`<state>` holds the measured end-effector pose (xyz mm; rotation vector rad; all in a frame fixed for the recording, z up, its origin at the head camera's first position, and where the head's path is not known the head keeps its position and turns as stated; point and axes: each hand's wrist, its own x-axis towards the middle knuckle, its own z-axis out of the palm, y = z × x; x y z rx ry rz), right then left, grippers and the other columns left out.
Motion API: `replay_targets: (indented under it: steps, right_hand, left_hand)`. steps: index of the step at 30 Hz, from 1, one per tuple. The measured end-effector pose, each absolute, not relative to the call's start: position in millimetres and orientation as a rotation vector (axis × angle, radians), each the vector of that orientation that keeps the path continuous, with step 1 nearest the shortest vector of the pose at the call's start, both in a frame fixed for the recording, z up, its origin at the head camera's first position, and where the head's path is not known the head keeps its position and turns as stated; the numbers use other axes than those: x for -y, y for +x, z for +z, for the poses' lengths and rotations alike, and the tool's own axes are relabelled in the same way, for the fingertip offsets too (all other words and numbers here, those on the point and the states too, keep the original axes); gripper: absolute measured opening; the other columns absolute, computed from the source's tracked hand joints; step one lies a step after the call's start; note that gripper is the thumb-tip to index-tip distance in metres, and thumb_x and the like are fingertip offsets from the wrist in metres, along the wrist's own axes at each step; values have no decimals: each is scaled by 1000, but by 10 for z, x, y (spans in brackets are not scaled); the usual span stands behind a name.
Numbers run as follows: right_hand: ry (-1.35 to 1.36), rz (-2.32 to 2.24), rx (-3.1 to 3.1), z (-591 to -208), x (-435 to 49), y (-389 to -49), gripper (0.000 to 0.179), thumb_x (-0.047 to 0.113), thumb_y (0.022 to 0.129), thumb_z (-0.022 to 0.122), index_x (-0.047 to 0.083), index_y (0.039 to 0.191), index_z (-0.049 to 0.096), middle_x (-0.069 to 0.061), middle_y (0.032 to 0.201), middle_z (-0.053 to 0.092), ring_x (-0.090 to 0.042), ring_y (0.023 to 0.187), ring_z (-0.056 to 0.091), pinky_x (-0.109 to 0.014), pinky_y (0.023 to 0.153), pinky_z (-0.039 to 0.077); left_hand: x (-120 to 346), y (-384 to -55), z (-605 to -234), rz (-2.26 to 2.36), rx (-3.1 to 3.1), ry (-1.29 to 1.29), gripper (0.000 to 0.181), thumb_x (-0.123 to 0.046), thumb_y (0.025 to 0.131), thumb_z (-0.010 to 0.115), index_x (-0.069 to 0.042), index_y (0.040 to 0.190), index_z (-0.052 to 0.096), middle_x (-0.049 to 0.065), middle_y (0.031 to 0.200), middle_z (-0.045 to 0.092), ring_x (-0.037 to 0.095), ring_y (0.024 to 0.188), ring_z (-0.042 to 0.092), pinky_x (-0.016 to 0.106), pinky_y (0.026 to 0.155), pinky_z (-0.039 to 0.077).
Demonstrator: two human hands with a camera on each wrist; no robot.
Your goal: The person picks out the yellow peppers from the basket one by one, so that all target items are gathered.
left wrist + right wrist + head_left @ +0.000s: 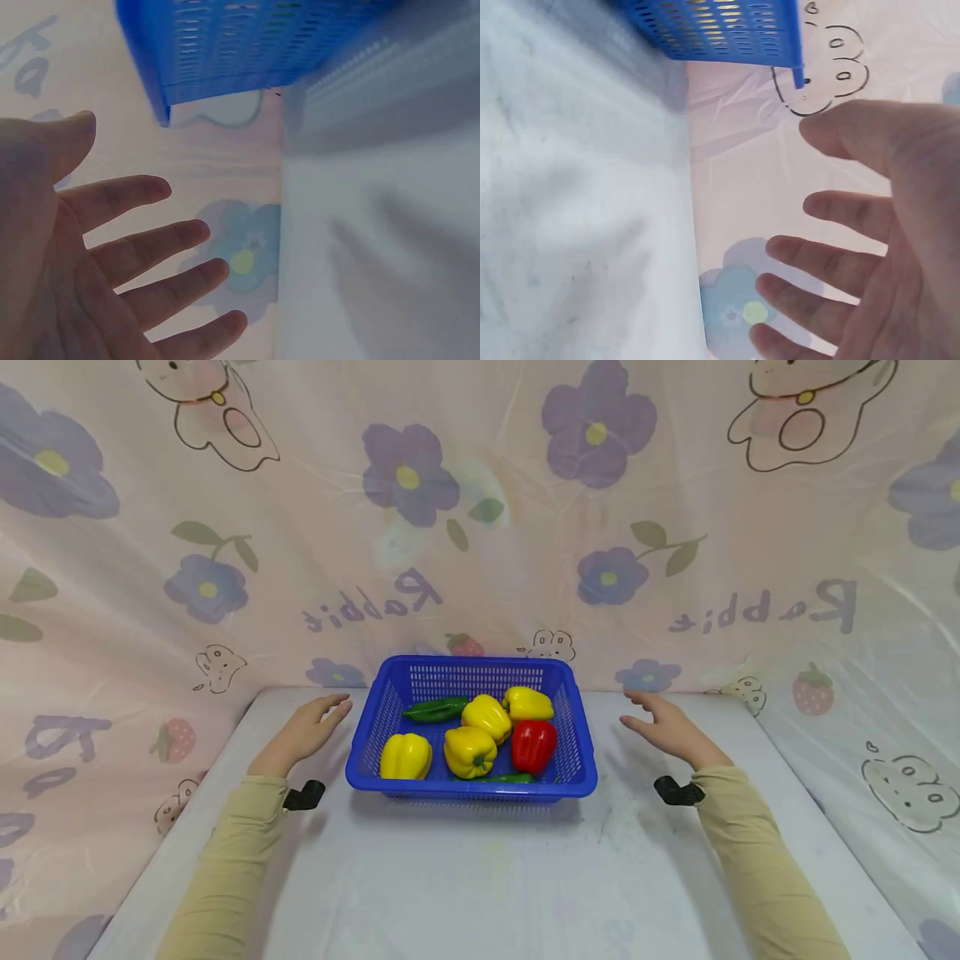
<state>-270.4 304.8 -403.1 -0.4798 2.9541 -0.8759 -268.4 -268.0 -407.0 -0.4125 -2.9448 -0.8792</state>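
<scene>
Blue basket (471,786) of peppers (486,718), mid-frame, left hand (306,732) at centre left, right hand (670,729) at centre right, both outspread, apart from basket

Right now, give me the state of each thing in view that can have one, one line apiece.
Blue basket: upright on the table, uncovered, loaded.
Yellow peppers: four, inside the basket, no cuts visible.
Red pepper: inside, no cuts visible.
Rear green pepper: lying flat inside.
Front green pepper: inside, partly hidden by the rim.
Left hand: open, empty.
Right hand: open, empty.
</scene>
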Motion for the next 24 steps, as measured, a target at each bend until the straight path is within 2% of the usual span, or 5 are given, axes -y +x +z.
replay_targets:
  steps: [6, 11, 14, 18, 24]
  right_hand:
    - [-426, -1026, -2868, -3976, -3093, -2695, 61, 32, 100, 51, -5, 144, 32, -34, 139, 38, -53, 126, 35, -63, 100, 33]
    - [-368, -1122, -2807, -3919, -3116, -2684, 60, 33, 101, 48, -4, 145, 31, -33, 139, 38, -52, 125, 37, -61, 99, 35]
    - [-325, -1170, -2772, -3888, -3133, -2682, 61, 34, 102, 46, -4, 146, 29, -32, 140, 37, -50, 126, 37, -60, 98, 36]
    - [-293, -1282, -2696, -3849, -3148, -2677, 62, 31, 102, 45, -5, 148, 24, -32, 141, 36, -47, 128, 35, -58, 100, 36]
    - [-338, -1447, -2588, -3762, -3152, -2638, 59, 22, 104, 43, -6, 149, 17, -36, 142, 32, -48, 130, 32, -57, 102, 33]
  left_hand:
    - [2674, -2666, -4017, -1017, 2922, -387, 58, -39, 104, 36, 5, 141, 40, 30, 138, 42, 50, 123, 42, 61, 99, 35]
    - [2654, -2658, -3990, -1083, 2914, -400, 57, -39, 104, 36, 3, 142, 39, 29, 140, 41, 49, 125, 39, 59, 102, 33]
    - [2636, -2653, -3973, -1153, 2889, -426, 55, -36, 104, 37, 4, 143, 38, 29, 139, 43, 45, 123, 43, 57, 100, 37]
    - [2618, -2635, -3947, -1271, 2864, -454, 53, -31, 105, 39, 5, 143, 35, 30, 136, 44, 44, 117, 49, 54, 92, 46]
    - [2586, -2590, -3861, -1461, 2846, -474, 52, -24, 104, 42, 8, 143, 32, 33, 135, 42, 47, 119, 47, 55, 94, 44]
